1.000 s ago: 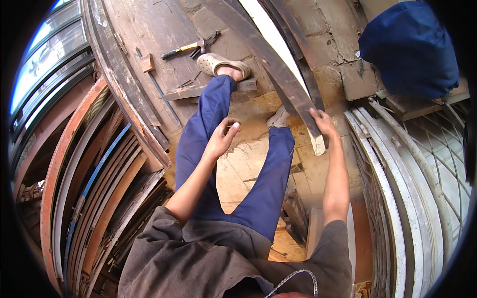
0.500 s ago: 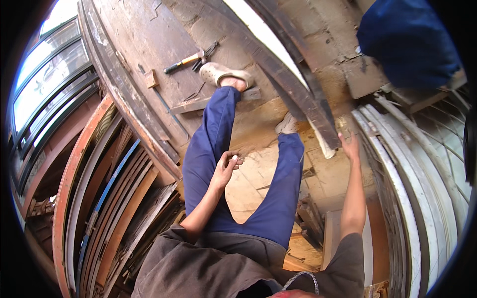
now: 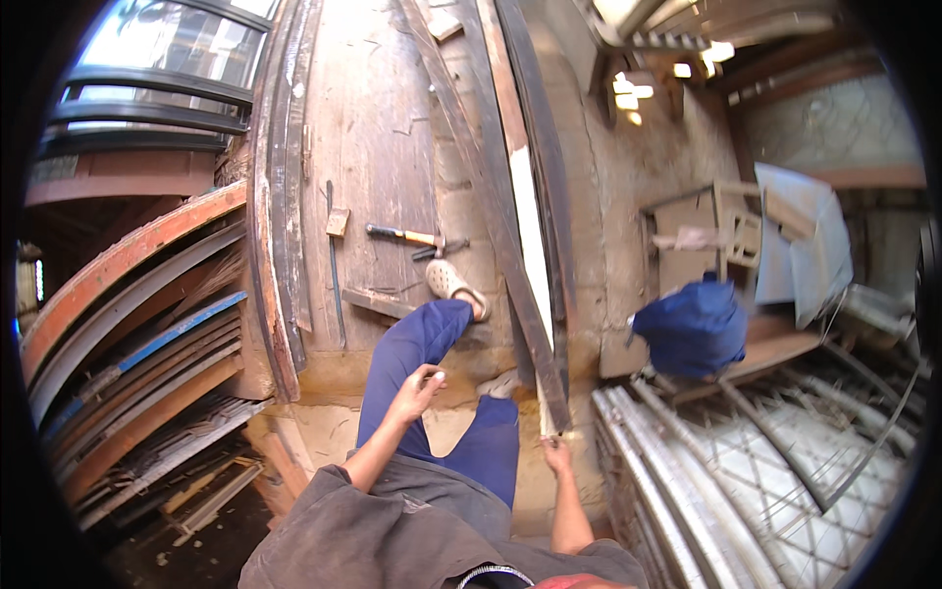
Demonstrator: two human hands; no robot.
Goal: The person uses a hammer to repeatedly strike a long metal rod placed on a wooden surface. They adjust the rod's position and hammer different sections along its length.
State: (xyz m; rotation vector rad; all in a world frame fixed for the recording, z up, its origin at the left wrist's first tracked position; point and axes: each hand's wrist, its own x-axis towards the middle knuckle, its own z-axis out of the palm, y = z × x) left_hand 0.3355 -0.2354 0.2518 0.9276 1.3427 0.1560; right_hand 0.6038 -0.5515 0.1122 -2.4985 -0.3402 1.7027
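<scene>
Now: right hand (image 3: 557, 455) closed on the near end of long plank (image 3: 520, 245), mid-frame running to top.
Looks heavy, stiff, splintery; best gripped by its edges. Left hand (image 3: 417, 393) loosely curled on knee, empty.

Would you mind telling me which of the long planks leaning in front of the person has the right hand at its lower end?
The dark plank with a pale strip along its face; the right hand touches its lower end. The other planks lie further left, untouched.

I see a long dark plank (image 3: 510, 226), weathered, with a pale strip along it, slanting away from the sandal (image 3: 453, 285), its near end by my right knee.
</scene>
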